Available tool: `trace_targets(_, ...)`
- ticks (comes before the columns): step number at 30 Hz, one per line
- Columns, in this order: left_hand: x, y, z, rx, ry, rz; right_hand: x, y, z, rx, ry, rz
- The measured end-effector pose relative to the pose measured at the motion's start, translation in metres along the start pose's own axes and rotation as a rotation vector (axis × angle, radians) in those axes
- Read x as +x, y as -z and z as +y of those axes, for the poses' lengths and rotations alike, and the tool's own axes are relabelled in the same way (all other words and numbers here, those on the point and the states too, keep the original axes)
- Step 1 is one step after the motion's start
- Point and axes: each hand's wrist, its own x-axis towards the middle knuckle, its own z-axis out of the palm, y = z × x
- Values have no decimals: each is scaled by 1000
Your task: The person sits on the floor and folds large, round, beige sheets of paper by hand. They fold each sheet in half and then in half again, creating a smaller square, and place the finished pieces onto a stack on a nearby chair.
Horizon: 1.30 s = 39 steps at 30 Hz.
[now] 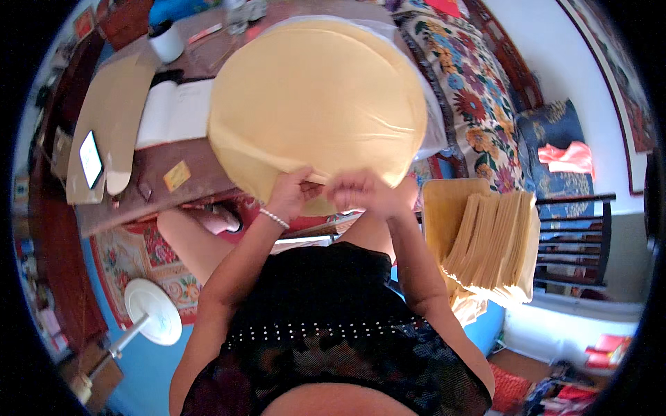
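A large round pale-yellow sheet (317, 99) of cloth or similar thin material lies before me over the table's near edge, on top of whitish translucent sheeting (434, 114). At its near rim, my left hand (294, 191), with a beaded bracelet at the wrist, pinches a fold of the edge between thumb and fingers. Just to the right, my right hand (361, 192) is at the same rim, its fingers bent and blurred. Whether it grips the edge is unclear. Part of the sheet hangs down below my hands.
An open notebook (174, 112), a phone (91, 159), cardboard (112, 114) and a white cup (167, 44) are on the brown table (171, 156). At right, a chair (572, 244) stands by a stack of folded tan sheets (491, 239). A round-based white stand (153, 312) is at lower left.
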Motion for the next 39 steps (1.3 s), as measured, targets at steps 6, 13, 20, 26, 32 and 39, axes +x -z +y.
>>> trace_targets(6, 11, -20, 33, -95, -47, -101, -42, 6, 86, 168, -215, 188)
trace_targets(13, -2, -49, 53, -67, -110, -89, -22, 26, 80, 562, 156, 676)
trace_targets(20, 17, -44, 65, -215, -63, -126, -2, 70, 101, 638, 10, 699)
trace_targets(26, 34, -29, 80, -362, -142, -210, -9, 83, 118, 718, -39, 702)
trace_targets(32, 54, -20, 72, -392, -285, 32, 0, 107, 117, 709, 106, 808)
trace_targets(39, 34, -82, 9, 824, -804, 208, 8, 124, 85, 677, 181, 879)
